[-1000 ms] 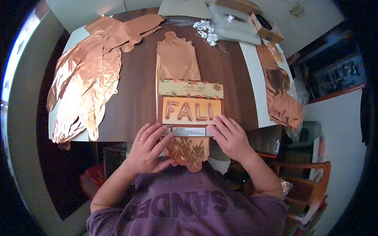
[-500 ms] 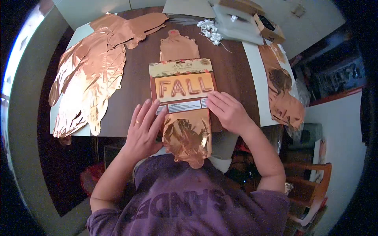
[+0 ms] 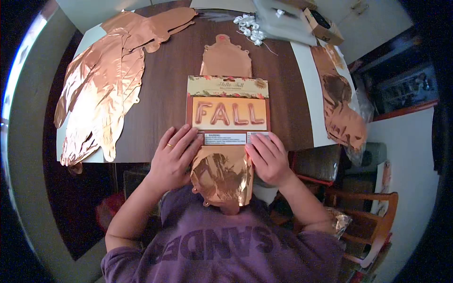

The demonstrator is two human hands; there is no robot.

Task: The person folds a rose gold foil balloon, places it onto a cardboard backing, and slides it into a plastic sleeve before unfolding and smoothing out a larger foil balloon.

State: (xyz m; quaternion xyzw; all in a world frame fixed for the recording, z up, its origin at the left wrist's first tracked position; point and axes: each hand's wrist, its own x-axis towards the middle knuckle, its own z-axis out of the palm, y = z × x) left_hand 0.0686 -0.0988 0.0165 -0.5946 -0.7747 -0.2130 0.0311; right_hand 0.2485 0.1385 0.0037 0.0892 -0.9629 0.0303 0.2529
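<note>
A printed cardboard header card [image 3: 228, 89] reading "FALL" lies on a long stack of flat rose-gold foil balloons [image 3: 226, 59]. The foil shows above and below the card, and its lower end [image 3: 219, 177] reaches past the table's front edge toward me. My left hand [image 3: 174, 158] rests with fingers stretched over the card's lower left corner and the foil's edge. Its thumb is mostly hidden. My right hand [image 3: 269, 160] lies with straight fingers on the lower right corner, over the white warning strip; its thumb is out of sight.
Large flat foil balloons [image 3: 101, 85] cover the left of the brown table [image 3: 165, 89]. Bundles of white string [image 3: 250, 29], clear plastic bags [image 3: 283, 23] and a small cardboard box [image 3: 323, 26] are at the back. More foil [image 3: 342, 104] lies right; a wooden chair [image 3: 363, 214] stands below.
My right hand has shifted from beside the picture down to the card's lower right corner. The card sits straighter and a little nearer to me on the foil. The view has shifted slightly.
</note>
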